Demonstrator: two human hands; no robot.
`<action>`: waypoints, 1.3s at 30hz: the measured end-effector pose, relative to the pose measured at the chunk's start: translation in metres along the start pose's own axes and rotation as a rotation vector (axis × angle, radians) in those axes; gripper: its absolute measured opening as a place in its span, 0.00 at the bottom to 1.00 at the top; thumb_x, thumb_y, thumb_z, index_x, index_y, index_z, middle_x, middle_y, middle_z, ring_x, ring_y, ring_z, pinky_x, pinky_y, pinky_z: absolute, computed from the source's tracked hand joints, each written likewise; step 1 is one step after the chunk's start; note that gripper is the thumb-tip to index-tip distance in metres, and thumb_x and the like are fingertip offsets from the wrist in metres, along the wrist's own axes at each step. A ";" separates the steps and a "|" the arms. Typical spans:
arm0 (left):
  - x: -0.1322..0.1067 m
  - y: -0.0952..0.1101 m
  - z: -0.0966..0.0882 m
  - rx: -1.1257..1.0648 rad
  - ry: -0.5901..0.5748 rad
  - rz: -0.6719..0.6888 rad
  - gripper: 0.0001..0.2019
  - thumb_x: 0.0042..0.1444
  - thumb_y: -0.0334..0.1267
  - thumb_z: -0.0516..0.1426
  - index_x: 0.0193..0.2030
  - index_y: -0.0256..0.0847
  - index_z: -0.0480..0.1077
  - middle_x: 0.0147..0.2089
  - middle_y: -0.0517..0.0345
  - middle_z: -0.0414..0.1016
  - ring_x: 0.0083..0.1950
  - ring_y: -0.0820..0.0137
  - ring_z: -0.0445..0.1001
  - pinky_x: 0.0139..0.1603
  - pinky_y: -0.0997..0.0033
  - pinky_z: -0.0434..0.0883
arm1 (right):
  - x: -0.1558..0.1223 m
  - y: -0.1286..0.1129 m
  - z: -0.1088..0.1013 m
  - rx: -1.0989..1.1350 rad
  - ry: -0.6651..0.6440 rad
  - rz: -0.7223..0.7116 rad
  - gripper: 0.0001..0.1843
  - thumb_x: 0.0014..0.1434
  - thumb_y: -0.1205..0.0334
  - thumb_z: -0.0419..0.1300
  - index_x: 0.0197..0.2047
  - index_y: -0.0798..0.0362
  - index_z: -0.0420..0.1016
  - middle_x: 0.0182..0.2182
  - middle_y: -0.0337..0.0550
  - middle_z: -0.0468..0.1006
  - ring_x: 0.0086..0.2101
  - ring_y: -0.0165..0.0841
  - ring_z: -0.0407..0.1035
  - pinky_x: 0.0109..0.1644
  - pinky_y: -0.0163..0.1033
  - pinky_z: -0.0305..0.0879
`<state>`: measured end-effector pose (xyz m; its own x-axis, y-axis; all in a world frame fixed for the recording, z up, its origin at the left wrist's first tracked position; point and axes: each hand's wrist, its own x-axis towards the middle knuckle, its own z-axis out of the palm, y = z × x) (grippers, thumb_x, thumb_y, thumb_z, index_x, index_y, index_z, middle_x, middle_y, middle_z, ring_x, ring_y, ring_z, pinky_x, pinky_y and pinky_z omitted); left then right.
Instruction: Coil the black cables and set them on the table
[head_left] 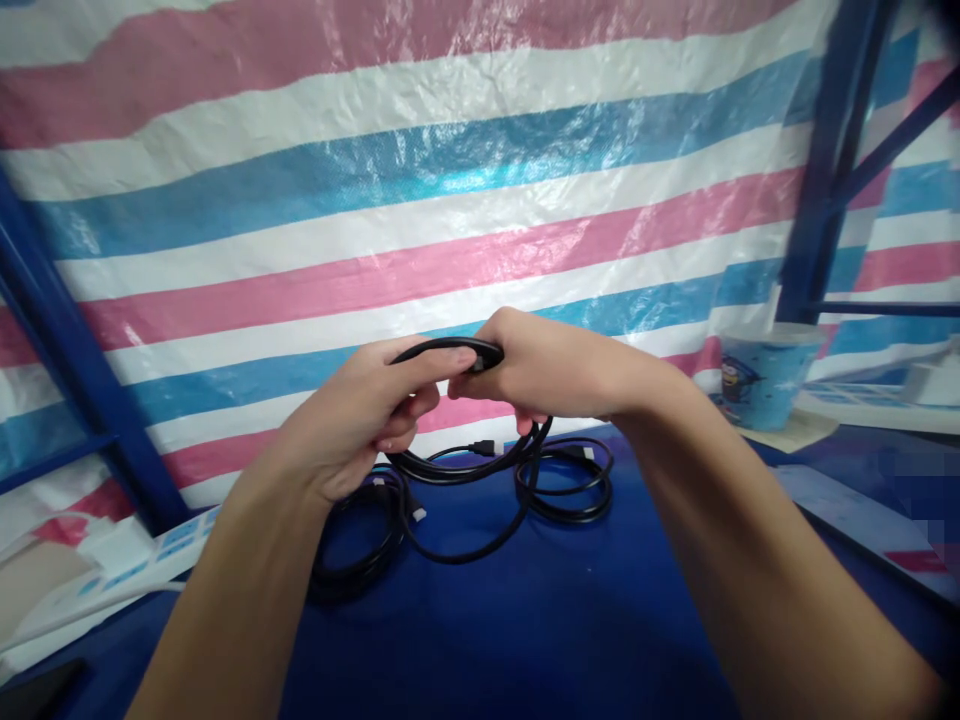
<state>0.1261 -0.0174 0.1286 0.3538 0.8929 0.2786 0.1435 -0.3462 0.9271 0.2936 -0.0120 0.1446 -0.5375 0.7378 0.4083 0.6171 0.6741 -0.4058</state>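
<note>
I see my left hand [367, 415] and right hand [540, 375] both closed around a thin black rubber cable [450, 350]; below my fingers its loops lie on blue cloth [487, 620], one plug probably hidden inside my right fist.

Left grip [360, 410]: closed, fingers curled inward, thumb laid forward along the top toward the right grip [544, 372]. Right grip: closed, knuckles up, fingers curled under. Both grips meet in mid-air, raised above the middle of the worktop [525, 620]. Both forearms are bare and converge from its near edge, wrists roughly straight.
</note>
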 end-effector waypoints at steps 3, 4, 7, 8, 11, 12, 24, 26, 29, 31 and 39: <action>0.003 -0.003 0.010 -0.017 0.072 0.036 0.14 0.50 0.43 0.61 0.24 0.38 0.62 0.19 0.67 0.54 0.16 0.84 0.45 0.14 0.81 0.43 | 0.000 0.002 -0.002 -0.096 0.064 0.062 0.09 0.52 0.66 0.54 0.22 0.56 0.66 0.16 0.35 0.59 0.17 0.23 0.54 0.17 0.31 0.49; 0.004 -0.004 0.013 -0.027 0.100 0.056 0.14 0.51 0.42 0.60 0.24 0.38 0.62 0.19 0.68 0.53 0.16 0.84 0.45 0.14 0.81 0.43 | 0.001 0.002 -0.002 -0.115 0.096 0.078 0.09 0.52 0.66 0.54 0.21 0.56 0.65 0.15 0.35 0.59 0.17 0.24 0.54 0.17 0.32 0.48; 0.005 -0.004 0.019 -0.076 0.182 0.118 0.13 0.51 0.40 0.60 0.24 0.39 0.60 0.18 0.70 0.47 0.16 0.84 0.43 0.13 0.82 0.43 | 0.004 -0.001 0.001 -0.121 0.218 0.123 0.10 0.52 0.65 0.55 0.20 0.56 0.64 0.16 0.38 0.63 0.18 0.25 0.57 0.18 0.33 0.49; 0.005 -0.004 0.019 -0.099 0.206 0.139 0.14 0.51 0.39 0.61 0.24 0.39 0.59 0.18 0.71 0.45 0.16 0.84 0.42 0.13 0.82 0.43 | 0.005 -0.002 0.002 -0.112 0.263 0.135 0.10 0.52 0.65 0.56 0.21 0.56 0.64 0.16 0.40 0.64 0.18 0.26 0.59 0.18 0.33 0.49; 0.004 -0.001 0.018 -0.160 0.269 0.198 0.14 0.50 0.37 0.61 0.24 0.39 0.58 0.17 0.72 0.43 0.15 0.84 0.41 0.12 0.83 0.44 | 0.007 -0.005 0.004 -0.071 0.385 0.139 0.09 0.51 0.65 0.58 0.21 0.57 0.66 0.16 0.41 0.66 0.19 0.27 0.61 0.19 0.33 0.50; 0.004 0.001 0.016 -0.185 0.291 0.211 0.15 0.50 0.37 0.61 0.23 0.40 0.57 0.17 0.72 0.43 0.15 0.84 0.41 0.12 0.83 0.44 | 0.007 -0.005 0.005 -0.033 0.407 0.126 0.08 0.51 0.66 0.58 0.22 0.57 0.66 0.16 0.41 0.65 0.18 0.27 0.60 0.18 0.33 0.50; 0.003 0.006 -0.003 -0.350 0.207 0.119 0.11 0.56 0.40 0.57 0.28 0.40 0.61 0.16 0.72 0.44 0.14 0.84 0.40 0.12 0.84 0.46 | 0.015 0.003 0.018 0.606 0.396 -0.096 0.05 0.59 0.65 0.54 0.33 0.55 0.69 0.17 0.30 0.52 0.16 0.22 0.48 0.17 0.30 0.53; 0.001 0.004 -0.006 -0.317 0.128 0.086 0.09 0.56 0.41 0.56 0.29 0.39 0.65 0.16 0.71 0.44 0.13 0.84 0.41 0.12 0.83 0.48 | 0.013 -0.001 0.017 0.551 0.396 -0.063 0.06 0.58 0.65 0.54 0.30 0.55 0.69 0.17 0.31 0.50 0.16 0.21 0.47 0.16 0.30 0.48; 0.000 0.000 -0.012 -0.316 0.007 0.066 0.09 0.56 0.41 0.55 0.30 0.38 0.67 0.15 0.72 0.43 0.13 0.85 0.41 0.14 0.82 0.52 | 0.008 -0.007 0.012 0.429 0.363 -0.070 0.09 0.56 0.66 0.55 0.25 0.56 0.67 0.16 0.31 0.49 0.16 0.21 0.46 0.17 0.31 0.45; -0.001 -0.004 -0.017 -0.335 -0.103 0.048 0.09 0.54 0.42 0.56 0.30 0.38 0.69 0.14 0.72 0.44 0.13 0.85 0.42 0.16 0.82 0.55 | 0.004 -0.011 0.009 0.324 0.334 -0.057 0.08 0.54 0.67 0.54 0.24 0.56 0.68 0.14 0.32 0.50 0.16 0.22 0.46 0.17 0.32 0.43; 0.004 -0.015 -0.008 -0.412 -0.328 -0.073 0.12 0.48 0.38 0.59 0.21 0.38 0.61 0.12 0.72 0.46 0.12 0.85 0.43 0.18 0.80 0.59 | -0.001 -0.007 0.002 0.023 0.339 0.087 0.11 0.51 0.66 0.52 0.18 0.54 0.60 0.15 0.38 0.57 0.16 0.24 0.46 0.18 0.35 0.41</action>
<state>0.1179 -0.0065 0.1175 0.6364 0.7506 0.1777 -0.1730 -0.0856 0.9812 0.2882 -0.0176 0.1454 -0.2598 0.7419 0.6181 0.6372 0.6126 -0.4676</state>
